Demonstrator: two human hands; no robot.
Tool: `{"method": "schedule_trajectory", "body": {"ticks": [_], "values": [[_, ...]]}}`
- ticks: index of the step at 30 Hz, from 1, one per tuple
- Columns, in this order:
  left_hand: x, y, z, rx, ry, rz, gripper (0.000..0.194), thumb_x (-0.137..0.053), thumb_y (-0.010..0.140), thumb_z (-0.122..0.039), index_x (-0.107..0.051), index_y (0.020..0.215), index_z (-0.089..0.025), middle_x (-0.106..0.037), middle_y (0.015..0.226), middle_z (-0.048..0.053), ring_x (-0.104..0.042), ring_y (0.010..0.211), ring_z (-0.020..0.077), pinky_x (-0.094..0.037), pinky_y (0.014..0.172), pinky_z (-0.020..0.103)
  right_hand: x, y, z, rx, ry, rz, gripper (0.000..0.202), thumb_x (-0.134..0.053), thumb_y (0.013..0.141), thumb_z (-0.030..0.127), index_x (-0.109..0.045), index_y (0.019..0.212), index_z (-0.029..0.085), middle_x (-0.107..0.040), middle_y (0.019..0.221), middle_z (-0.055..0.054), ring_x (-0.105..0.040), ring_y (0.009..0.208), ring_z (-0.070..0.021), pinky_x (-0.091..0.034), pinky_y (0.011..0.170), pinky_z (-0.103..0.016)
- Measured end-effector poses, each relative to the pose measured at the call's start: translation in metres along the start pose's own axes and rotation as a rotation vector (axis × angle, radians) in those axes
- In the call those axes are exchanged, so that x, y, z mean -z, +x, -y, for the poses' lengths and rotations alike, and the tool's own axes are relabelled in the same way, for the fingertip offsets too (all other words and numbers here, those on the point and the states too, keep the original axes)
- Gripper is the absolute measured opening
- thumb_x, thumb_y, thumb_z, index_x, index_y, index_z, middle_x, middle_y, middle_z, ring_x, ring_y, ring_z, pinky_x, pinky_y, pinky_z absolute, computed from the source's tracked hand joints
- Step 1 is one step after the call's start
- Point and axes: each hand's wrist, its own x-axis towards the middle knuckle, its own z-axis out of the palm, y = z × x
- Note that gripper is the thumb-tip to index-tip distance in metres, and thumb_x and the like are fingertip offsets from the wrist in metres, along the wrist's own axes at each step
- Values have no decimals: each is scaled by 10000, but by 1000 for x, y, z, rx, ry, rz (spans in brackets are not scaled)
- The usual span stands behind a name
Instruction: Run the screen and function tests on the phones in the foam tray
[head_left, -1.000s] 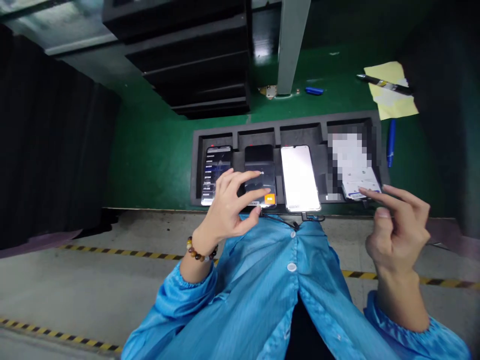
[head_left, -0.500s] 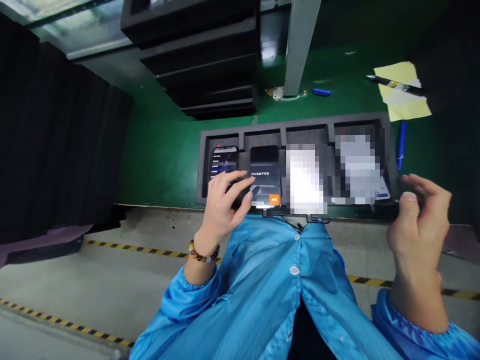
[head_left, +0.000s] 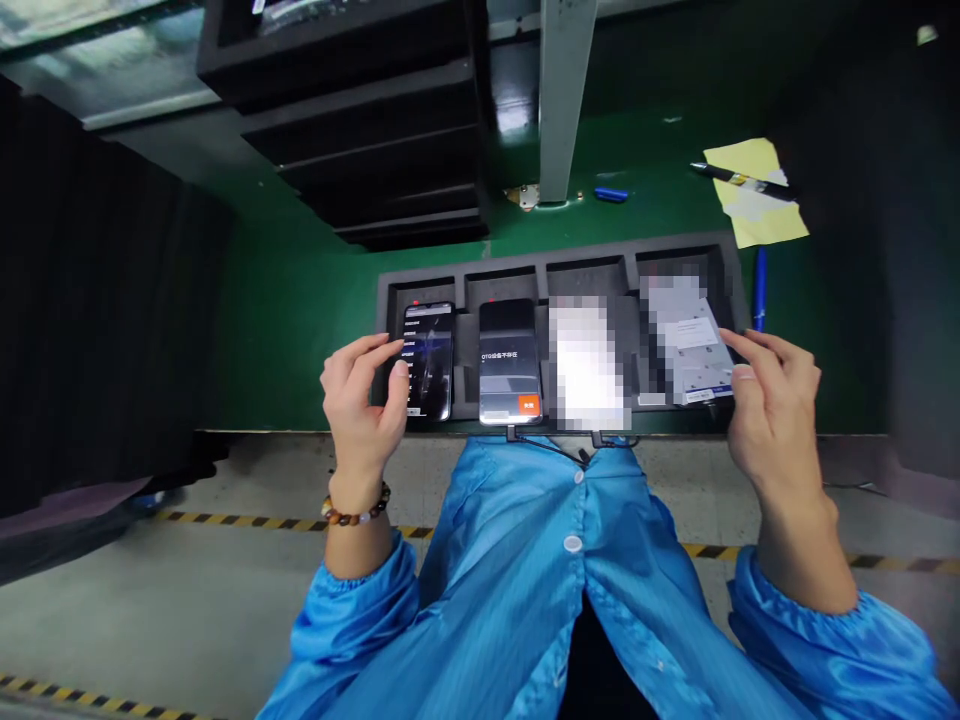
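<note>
Left hand (head_left: 360, 405): fingers parted at left edge of leftmost black, dark-screened smartphone (head_left: 431, 365), in black foam tray (head_left: 586, 280). Right hand (head_left: 776, 415): fingers parted at right edge of rightmost pale-screened smartphone (head_left: 694, 332).

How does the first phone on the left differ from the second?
The first phone shows a list; the second phone, a message and an orange button. A cable meets the second phone's lower edge; none shows at the first phone's. The left hand is beside the first phone, away from the second phone. Both phones lie in the dark tray with mostly dark screens.
</note>
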Motion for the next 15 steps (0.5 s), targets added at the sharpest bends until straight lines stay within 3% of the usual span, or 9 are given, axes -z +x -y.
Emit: {"method": "schedule_trajectory", "body": {"ticks": [3,5,10,12,15], "values": [[1,0,-7,-2,-16,-2,285,-624,1095,-375,-791,1263,-217,-764,1346,150,-702,1304,311,-507,1148,511,0,0,3,21,-31,14,518,-367,1137,504,-661,1556,428,-553,1618,-116,-494,1547,-409,-443,1233,-752],[-1,-2,-24,-74,-48,36,269,-655,1074,-352,-785,1277,-233,-762,1354,139,-701,1297,307,-504,1156,516,1,-3,7,61,-22,22,521,-366,1137,480,-604,1601,473,-558,1628,-101,-488,1565,-402,-408,1263,-763],[-27,-11,-95,-504,-192,350,337,-693,1038,-396,-766,1349,-288,-707,1528,111,-647,1397,301,-391,1308,570,-2,-7,9,77,48,-31,533,-403,1129,515,-645,1585,381,-577,1633,-115,-518,1562,-388,-405,1277,-753],[-40,-13,-117,-571,-204,466,423,-678,1045,-487,-752,1412,-291,-636,1640,116,-598,1464,324,-353,1343,593,-3,-7,7,55,65,-33,538,-414,1130,519,-647,1587,359,-580,1629,-122,-519,1572,-363,-417,1289,-716],[-52,-12,-131,-613,-203,585,543,-654,1037,-628,-745,1454,-292,-567,1714,115,-566,1490,356,-342,1354,624,-1,-8,4,45,101,-43,522,-428,1132,505,-646,1586,365,-584,1622,-116,-533,1573,-329,-440,1297,-664]]}}
